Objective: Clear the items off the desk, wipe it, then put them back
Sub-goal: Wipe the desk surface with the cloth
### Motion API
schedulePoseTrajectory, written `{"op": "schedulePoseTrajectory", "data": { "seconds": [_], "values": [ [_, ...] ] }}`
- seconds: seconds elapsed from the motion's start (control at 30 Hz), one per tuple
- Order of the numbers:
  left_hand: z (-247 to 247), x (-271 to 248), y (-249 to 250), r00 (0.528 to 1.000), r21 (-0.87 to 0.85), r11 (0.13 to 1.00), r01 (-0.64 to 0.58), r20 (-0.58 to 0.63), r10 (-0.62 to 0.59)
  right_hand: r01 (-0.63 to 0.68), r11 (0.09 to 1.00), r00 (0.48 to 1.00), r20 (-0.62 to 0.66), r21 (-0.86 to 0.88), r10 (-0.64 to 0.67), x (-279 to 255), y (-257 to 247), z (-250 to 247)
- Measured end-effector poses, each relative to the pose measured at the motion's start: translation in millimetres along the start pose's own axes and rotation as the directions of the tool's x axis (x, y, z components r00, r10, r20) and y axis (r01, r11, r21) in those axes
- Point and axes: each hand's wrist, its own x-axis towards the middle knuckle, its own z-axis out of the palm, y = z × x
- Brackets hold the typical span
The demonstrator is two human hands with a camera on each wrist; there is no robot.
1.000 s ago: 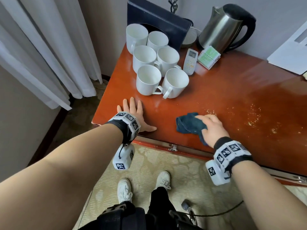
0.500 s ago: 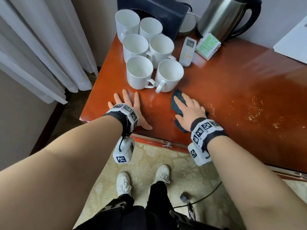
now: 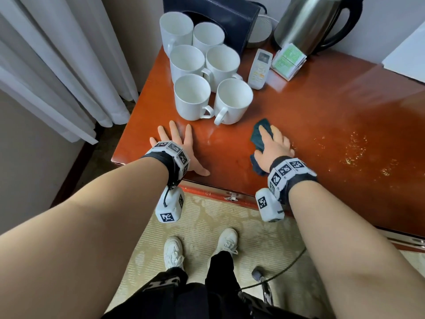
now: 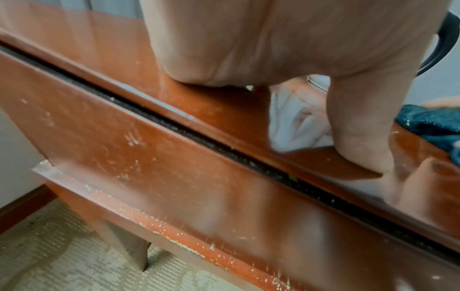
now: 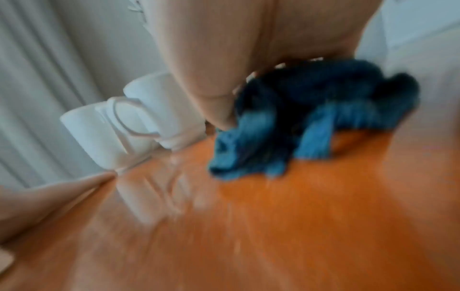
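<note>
The desk, a glossy reddish-brown top, fills the middle and right of the head view, and I am partway through wiping it. Since half a second ago my right hand has slid the dark blue cloth rightward, away from the nearest white mug and toward the pale crumbs scattered at centre right. I judge that patch is not yet wiped, and the six mugs, the remote and the kettle crowd the upper centre, so putting things back comes later. The right hand lies flat on the cloth, fingers straight and close together, pressing it down; the right wrist view is motion-blurred. My left hand has not moved: palm down at the desk's near edge, lower left of the mugs, fingers spread apart, holding nothing.
</note>
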Motion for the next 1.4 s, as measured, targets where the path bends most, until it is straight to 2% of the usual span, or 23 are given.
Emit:
{"op": "schedulePoseTrajectory", "data": {
  "seconds": [0.07, 0.13, 0.27, 0.33, 0.4, 0.43, 0.47, 0.57, 0.6, 0.67, 0.73, 0.77, 0.83, 0.93, 1.0, 1.07, 1.1, 1.17, 1.23, 1.27, 1.33, 1.4],
  "values": [
    [0, 1, 0, 1.0, 0.001, 1.0, 0.006, 0.003, -0.006, 0.052, 0.996, 0.998, -0.015, -0.066, -0.053, -2, -5, 10],
    [-1, 3, 0, 1.0, -0.002, 1.0, 0.01, 0.007, -0.01, 0.215, 0.972, 0.976, -0.011, -0.097, -0.217, -14, -2, 15],
    [-1, 1, -1, 1.0, -0.012, 1.0, 0.008, -0.006, -0.008, 0.536, 0.838, 0.841, 0.148, -0.105, -0.52, -53, 14, 21],
    [1, -1, -1, 1.0, -0.016, 1.0, 0.003, -0.017, -0.003, 0.619, 0.782, 0.77, 0.255, -0.078, -0.584, -68, 23, 20],
    [2, -2, -2, 1.0, -0.015, 1.0, -0.006, -0.03, 0.006, 0.643, 0.763, 0.737, 0.319, -0.061, -0.596, -72, 30, 11],
    [2, -3, -2, 0.999, -0.015, 1.0, -0.012, -0.037, 0.012, 0.622, 0.782, 0.754, 0.303, -0.046, -0.583, -71, 33, 5],
    [3, -3, -3, 0.999, -0.016, 1.0, -0.019, -0.043, 0.018, 0.576, 0.817, 0.796, 0.245, -0.024, -0.554, -67, 34, -1],
    [4, -4, -4, 0.998, -0.018, 1.0, -0.024, -0.051, 0.024, 0.374, 0.924, 0.927, -0.028, 0.079, -0.373, -46, 35, -10],
    [4, -4, -4, 0.998, -0.012, 1.0, -0.024, -0.052, 0.023, 0.299, 0.947, 0.954, -0.069, 0.118, -0.293, -37, 33, -9],
    [4, -4, -3, 0.999, -0.004, 1.0, -0.014, -0.048, 0.014, 0.169, 0.979, 0.985, -0.051, 0.115, -0.164, -23, 25, -1],
    [3, -2, -2, 0.999, -0.006, 1.0, -0.001, -0.032, 0.001, 0.119, 0.992, 0.993, -0.023, 0.039, -0.118, -17, 15, 9],
    [2, -3, -2, 1.0, -0.01, 1.0, 0.004, -0.024, -0.004, 0.137, 0.991, 0.99, -0.02, 0.01, -0.137, -18, 12, 13],
    [1, -4, -1, 1.0, -0.019, 1.0, 0.011, -0.024, -0.011, 0.272, 0.962, 0.962, 0.006, -0.015, -0.272, -28, 14, 16],
    [4, -10, -3, 0.998, -0.028, 1.0, 0.014, -0.057, -0.016, 0.521, 0.853, 0.845, 0.153, -0.023, -0.512, -57, 34, 15],
    [7, -13, -4, 0.996, -0.036, 0.999, 0.016, -0.087, -0.019, 0.606, 0.795, 0.765, 0.294, -0.028, -0.572, -70, 48, 12],
    [9, -18, 6, 0.991, -0.043, 0.999, -0.004, -0.131, -0.002, 0.618, 0.786, 0.745, 0.325, -0.005, -0.583, -69, 65, -1],
    [11, -21, 13, 0.988, -0.036, 0.999, -0.026, -0.156, 0.02, 0.595, 0.803, 0.764, 0.285, 0.035, -0.579, -64, 72, -8],
    [16, -27, 37, 0.977, -0.027, 0.996, -0.086, -0.197, 0.079, 0.534, 0.837, 0.833, 0.099, 0.119, -0.545, -48, 83, -25],
    [23, -32, 65, 0.974, -0.034, 0.992, -0.121, -0.195, 0.112, 0.456, 0.877, 0.89, -0.083, 0.151, -0.449, -23, 91, -41],
    [26, -33, 78, 0.978, -0.044, 0.992, -0.121, -0.177, 0.112, 0.405, 0.902, 0.913, -0.128, 0.15, -0.388, -8, 93, -47],
    [32, -32, 97, 0.987, -0.051, 0.994, -0.093, -0.133, 0.085, 0.304, 0.944, 0.949, -0.128, 0.129, -0.288, 18, 97, -53],
    [37, -29, 105, 0.992, -0.037, 0.998, -0.058, -0.114, 0.054, 0.228, 0.969, 0.974, -0.031, 0.093, -0.226, 36, 99, -46]
  ]
}}
